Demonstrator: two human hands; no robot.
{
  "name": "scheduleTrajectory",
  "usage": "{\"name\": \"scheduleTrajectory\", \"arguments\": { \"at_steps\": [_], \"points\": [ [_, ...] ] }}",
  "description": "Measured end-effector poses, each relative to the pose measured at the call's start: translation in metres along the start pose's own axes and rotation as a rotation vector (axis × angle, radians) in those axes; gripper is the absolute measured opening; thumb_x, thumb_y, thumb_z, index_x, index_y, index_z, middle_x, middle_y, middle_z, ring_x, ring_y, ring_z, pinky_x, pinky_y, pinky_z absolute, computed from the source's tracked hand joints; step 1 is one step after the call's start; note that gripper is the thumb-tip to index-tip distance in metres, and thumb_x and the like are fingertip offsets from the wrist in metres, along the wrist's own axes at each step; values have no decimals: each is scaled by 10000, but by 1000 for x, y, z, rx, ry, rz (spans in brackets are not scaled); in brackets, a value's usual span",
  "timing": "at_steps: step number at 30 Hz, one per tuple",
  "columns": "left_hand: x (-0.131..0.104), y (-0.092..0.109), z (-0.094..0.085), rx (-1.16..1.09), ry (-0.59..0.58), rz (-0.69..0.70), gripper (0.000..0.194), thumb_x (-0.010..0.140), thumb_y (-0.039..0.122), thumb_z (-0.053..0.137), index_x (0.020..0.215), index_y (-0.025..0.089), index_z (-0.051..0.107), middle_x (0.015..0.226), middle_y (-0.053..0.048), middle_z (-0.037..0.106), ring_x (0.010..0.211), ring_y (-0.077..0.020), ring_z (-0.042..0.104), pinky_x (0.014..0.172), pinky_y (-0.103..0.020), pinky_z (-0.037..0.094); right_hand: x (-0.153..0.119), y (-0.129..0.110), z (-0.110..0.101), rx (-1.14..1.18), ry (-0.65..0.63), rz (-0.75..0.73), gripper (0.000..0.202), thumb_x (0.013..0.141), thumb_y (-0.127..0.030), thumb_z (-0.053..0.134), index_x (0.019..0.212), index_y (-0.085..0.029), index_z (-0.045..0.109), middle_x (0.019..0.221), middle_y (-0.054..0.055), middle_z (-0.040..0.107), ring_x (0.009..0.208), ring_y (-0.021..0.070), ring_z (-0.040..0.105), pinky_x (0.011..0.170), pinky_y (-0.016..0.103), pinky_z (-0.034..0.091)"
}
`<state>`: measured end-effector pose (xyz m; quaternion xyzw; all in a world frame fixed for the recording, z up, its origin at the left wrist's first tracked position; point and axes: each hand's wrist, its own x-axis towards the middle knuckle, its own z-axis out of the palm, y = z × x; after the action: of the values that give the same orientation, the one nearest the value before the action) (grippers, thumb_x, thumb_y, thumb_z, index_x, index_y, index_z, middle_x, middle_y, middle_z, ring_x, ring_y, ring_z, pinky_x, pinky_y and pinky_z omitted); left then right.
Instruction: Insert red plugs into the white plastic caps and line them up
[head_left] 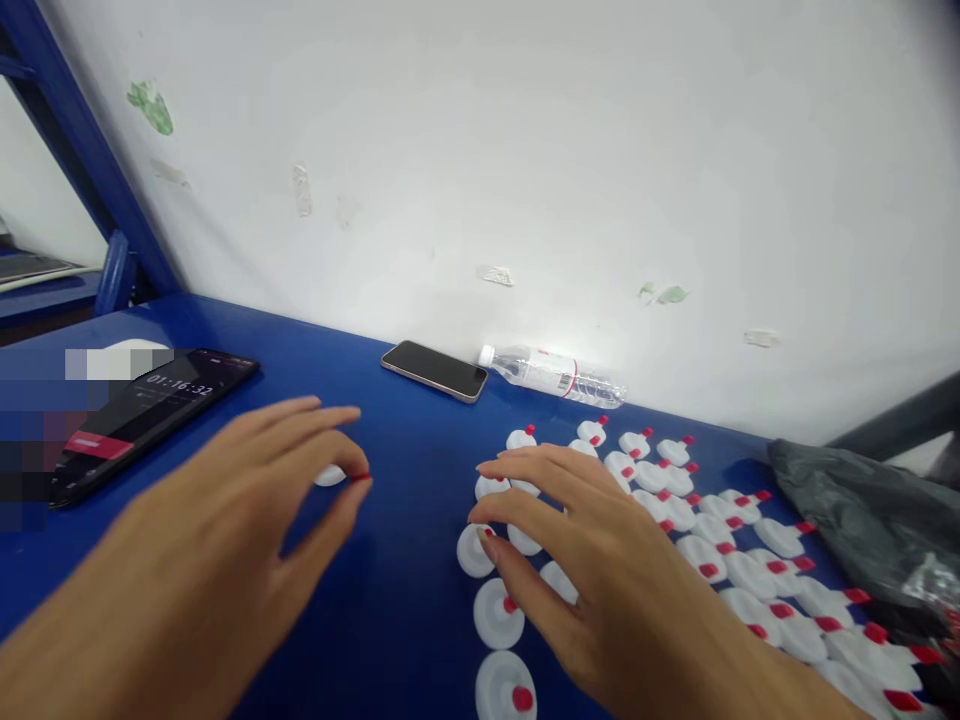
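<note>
My left hand (247, 510) is raised over the blue table, its thumb and index finger pinched on the red tip of a white round cap (328, 476). My fingers cover part of that cap. My right hand (577, 540) is over the left edge of a spread of similar caps, thumb and fingers apart. Its thumb and index fingertips are at the red tip of a cap (472, 554) on the table; whether they touch it I cannot tell. Below it lie another cap (495, 622) and a nearer cap (501, 690).
Several more white caps (701, 557) with red tips cover the table's right side, beside a dark plastic bag (840, 500). A phone (435, 370) and a clear bottle (551, 375) lie by the white wall. At left, a larger device (165, 410) displays a timer.
</note>
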<state>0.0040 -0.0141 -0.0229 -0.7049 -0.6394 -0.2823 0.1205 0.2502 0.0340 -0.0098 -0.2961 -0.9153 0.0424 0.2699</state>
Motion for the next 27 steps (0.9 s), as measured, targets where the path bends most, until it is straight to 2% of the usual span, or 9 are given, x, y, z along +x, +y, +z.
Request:
{"name": "scheduleTrajectory", "arguments": {
  "at_steps": [1, 4, 6, 8, 11, 15, 20, 22, 27],
  "points": [
    [4, -5, -4, 69, -4, -19, 281, 971, 390, 434, 934, 254, 677, 1295, -54, 713, 1280, -356, 596, 1047, -488, 465, 0, -1, -1, -9, 8, -13, 188, 975, -125, 567, 1036, -228, 712, 1194, 60, 741, 1189, 240, 651, 1075, 471, 503],
    [9, -16, -9, 199, -174, -119, 299, 981, 340, 389, 994, 224, 664, 1395, -69, 669, 1233, -363, 644, 971, -464, 506, -1, -5, -3, -9, 6, -26, 197, 973, -117, 552, 1016, -229, 707, 1172, 41, 747, 1191, 222, 647, 1119, 468, 463],
    [6, -20, -5, 163, -231, -117, 302, 975, 376, 396, 1004, 250, 669, 1308, -49, 729, 1081, -321, 724, 933, -424, 513, -2, -6, -3, 0, -1, -25, 199, 977, -120, 546, 1017, -231, 706, 1167, 32, 749, 1201, 219, 641, 1137, 468, 443],
    [1, -22, 3, 70, -207, -58, 295, 942, 442, 427, 1005, 306, 681, 1068, 1, 807, 881, -278, 767, 810, -368, 528, -3, -7, -3, 13, -14, -23, 194, 980, -123, 546, 1011, -229, 705, 1149, 25, 751, 1202, 220, 638, 1145, 468, 430],
    [-7, -18, 13, -58, -249, -31, 255, 914, 419, 450, 908, 324, 687, 879, 27, 805, 756, -240, 760, 680, -322, 504, -3, -7, -2, 33, -40, -8, 190, 984, -124, 552, 998, -228, 710, 1109, 8, 753, 1187, 208, 639, 1153, 442, 412],
    [-10, -6, 13, -186, -287, 25, 223, 907, 379, 483, 823, 329, 682, 782, 64, 763, 603, -176, 703, 600, -278, 476, -2, -9, -3, 52, -34, 0, 169, 978, -136, 584, 991, -236, 720, 1083, -11, 753, 1179, 172, 631, 1176, 358, 372],
    [-8, -3, 9, -85, -203, 48, 195, 950, 378, 488, 903, 318, 668, 982, 30, 701, 725, -172, 700, 705, -272, 523, -1, -10, -3, 58, -22, -7, 168, 978, -131, 594, 1009, -242, 716, 1079, -24, 758, 1194, 164, 623, 1196, 346, 337],
    [-7, -5, 10, -60, -180, 90, 224, 958, 352, 452, 909, 310, 666, 1044, 9, 691, 757, -182, 700, 679, -287, 512, -1, -10, -3, 63, -32, -1, 175, 982, -127, 586, 1017, -241, 714, 1083, -23, 757, 1196, 168, 622, 1199, 359, 336],
    [-8, -5, 13, -109, -397, 23, 316, 968, 322, 370, 872, 294, 670, 875, 28, 711, 713, -186, 692, 642, -314, 479, -2, -10, -4, 75, -57, -17, 166, 973, -123, 597, 1006, -230, 719, 1043, -24, 765, 1187, 180, 628, 1182, 371, 367]
  ]
}}
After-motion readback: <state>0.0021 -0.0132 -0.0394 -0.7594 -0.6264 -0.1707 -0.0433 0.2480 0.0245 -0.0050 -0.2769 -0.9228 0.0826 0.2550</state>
